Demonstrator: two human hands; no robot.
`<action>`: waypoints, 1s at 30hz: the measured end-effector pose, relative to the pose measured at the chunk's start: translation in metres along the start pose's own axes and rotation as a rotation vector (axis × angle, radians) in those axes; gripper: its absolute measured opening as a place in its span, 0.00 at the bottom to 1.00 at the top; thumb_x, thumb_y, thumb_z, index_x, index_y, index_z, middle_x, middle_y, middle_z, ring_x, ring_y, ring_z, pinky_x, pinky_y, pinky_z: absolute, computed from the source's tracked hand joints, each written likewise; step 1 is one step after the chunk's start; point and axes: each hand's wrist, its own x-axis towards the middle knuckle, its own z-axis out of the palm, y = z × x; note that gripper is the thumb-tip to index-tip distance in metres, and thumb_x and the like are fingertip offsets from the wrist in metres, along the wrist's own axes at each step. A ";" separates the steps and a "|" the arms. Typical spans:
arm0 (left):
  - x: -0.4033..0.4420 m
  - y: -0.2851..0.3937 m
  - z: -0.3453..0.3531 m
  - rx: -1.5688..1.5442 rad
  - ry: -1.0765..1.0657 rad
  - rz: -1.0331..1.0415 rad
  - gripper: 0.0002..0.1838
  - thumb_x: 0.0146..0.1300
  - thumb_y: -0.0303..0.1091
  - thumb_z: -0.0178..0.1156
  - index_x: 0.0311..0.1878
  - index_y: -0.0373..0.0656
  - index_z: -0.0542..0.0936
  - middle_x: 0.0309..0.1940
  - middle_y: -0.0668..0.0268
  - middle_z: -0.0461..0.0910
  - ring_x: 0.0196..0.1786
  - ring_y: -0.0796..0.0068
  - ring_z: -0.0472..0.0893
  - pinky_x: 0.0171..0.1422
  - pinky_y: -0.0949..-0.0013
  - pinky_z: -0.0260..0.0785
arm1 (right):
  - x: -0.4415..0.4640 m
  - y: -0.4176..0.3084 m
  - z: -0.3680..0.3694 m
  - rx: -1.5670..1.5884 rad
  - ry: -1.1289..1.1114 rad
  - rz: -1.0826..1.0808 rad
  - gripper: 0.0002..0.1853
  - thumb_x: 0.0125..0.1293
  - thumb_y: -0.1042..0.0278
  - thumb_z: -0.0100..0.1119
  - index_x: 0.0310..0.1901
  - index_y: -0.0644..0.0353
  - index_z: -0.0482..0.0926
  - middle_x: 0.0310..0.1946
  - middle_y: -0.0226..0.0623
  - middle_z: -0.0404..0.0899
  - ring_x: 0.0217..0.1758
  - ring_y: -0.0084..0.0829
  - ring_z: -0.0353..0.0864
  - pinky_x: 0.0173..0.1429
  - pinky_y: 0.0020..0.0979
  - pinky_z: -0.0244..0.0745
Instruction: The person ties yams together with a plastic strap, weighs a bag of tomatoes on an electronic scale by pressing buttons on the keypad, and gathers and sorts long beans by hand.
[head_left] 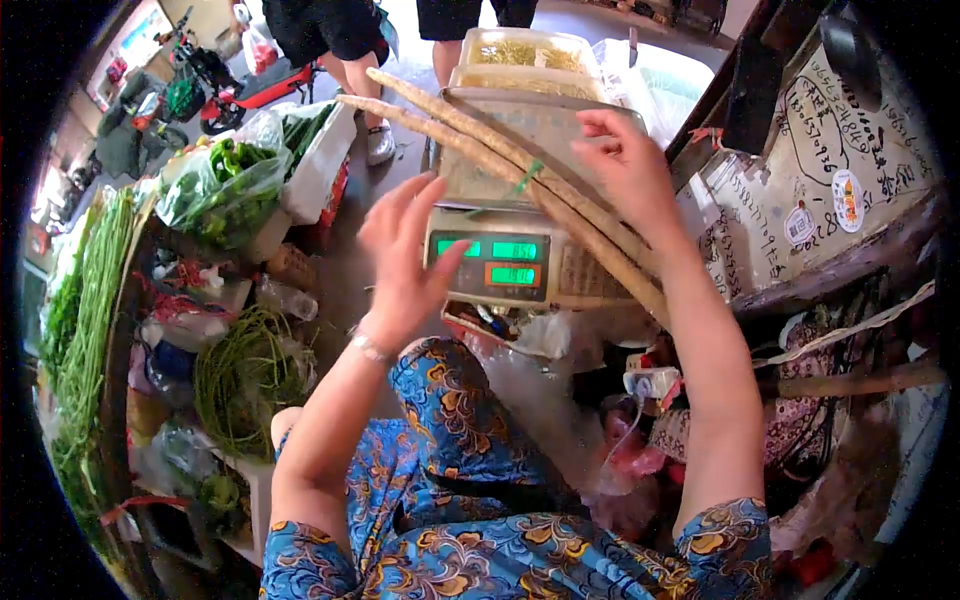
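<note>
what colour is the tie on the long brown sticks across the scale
Green; the tie shows in the head view, the only one.

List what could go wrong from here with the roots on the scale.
1. The two long roots overhang the scale, and neither the left hand nor the right hand appears to grip them; they could roll or tip off.
2. The right arm crosses close by their lower ends; a bump might shift them or disturb the reading on the lit display.
</note>
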 end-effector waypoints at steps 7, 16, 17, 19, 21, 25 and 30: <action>-0.123 -0.054 -0.080 0.249 -0.028 -0.312 0.33 0.54 0.27 0.67 0.66 0.49 0.72 0.63 0.63 0.71 0.66 0.60 0.67 0.70 0.59 0.52 | -0.020 -0.011 -0.026 -0.064 -0.026 -0.043 0.14 0.61 0.68 0.64 0.48 0.62 0.81 0.40 0.38 0.84 0.44 0.30 0.82 0.52 0.31 0.77; -0.242 -0.067 -0.125 0.228 -0.060 -0.570 0.31 0.56 0.21 0.62 0.65 0.47 0.71 0.60 0.61 0.72 0.65 0.58 0.68 0.71 0.58 0.56 | -0.014 -0.011 -0.004 -0.200 -0.079 -0.056 0.15 0.60 0.64 0.63 0.47 0.62 0.81 0.40 0.43 0.84 0.44 0.37 0.84 0.51 0.35 0.77; -0.246 -0.066 -0.125 0.188 -0.078 -0.602 0.30 0.56 0.21 0.62 0.64 0.46 0.72 0.60 0.61 0.72 0.64 0.58 0.68 0.71 0.58 0.57 | -0.012 -0.012 0.000 -0.254 -0.091 -0.038 0.16 0.62 0.65 0.63 0.48 0.64 0.80 0.40 0.40 0.84 0.44 0.32 0.82 0.51 0.32 0.76; -0.245 -0.063 -0.127 0.210 -0.060 -0.580 0.30 0.55 0.20 0.62 0.63 0.46 0.72 0.59 0.61 0.73 0.64 0.58 0.69 0.70 0.58 0.58 | -0.010 -0.014 0.006 -0.314 -0.105 -0.020 0.16 0.64 0.65 0.63 0.50 0.66 0.80 0.41 0.37 0.83 0.44 0.27 0.81 0.51 0.29 0.75; -0.251 -0.068 -0.126 0.206 -0.070 -0.563 0.29 0.55 0.20 0.62 0.63 0.46 0.73 0.59 0.61 0.73 0.64 0.58 0.69 0.70 0.59 0.59 | -0.004 -0.012 0.013 -0.302 -0.105 -0.007 0.20 0.58 0.56 0.64 0.47 0.61 0.81 0.43 0.47 0.84 0.46 0.43 0.84 0.51 0.39 0.77; -0.258 -0.070 -0.129 0.138 -0.078 -0.596 0.29 0.54 0.20 0.63 0.62 0.46 0.74 0.58 0.60 0.73 0.63 0.58 0.70 0.68 0.59 0.61 | 0.001 -0.009 0.025 -0.378 -0.118 0.001 0.23 0.57 0.51 0.64 0.49 0.60 0.81 0.45 0.49 0.83 0.48 0.45 0.83 0.53 0.41 0.76; -0.263 -0.068 -0.140 0.145 -0.057 -0.628 0.29 0.54 0.20 0.63 0.62 0.47 0.74 0.57 0.60 0.73 0.62 0.59 0.70 0.68 0.60 0.61 | 0.002 -0.014 0.039 -0.514 -0.144 0.087 0.30 0.56 0.50 0.68 0.54 0.64 0.78 0.50 0.46 0.82 0.52 0.37 0.83 0.56 0.33 0.75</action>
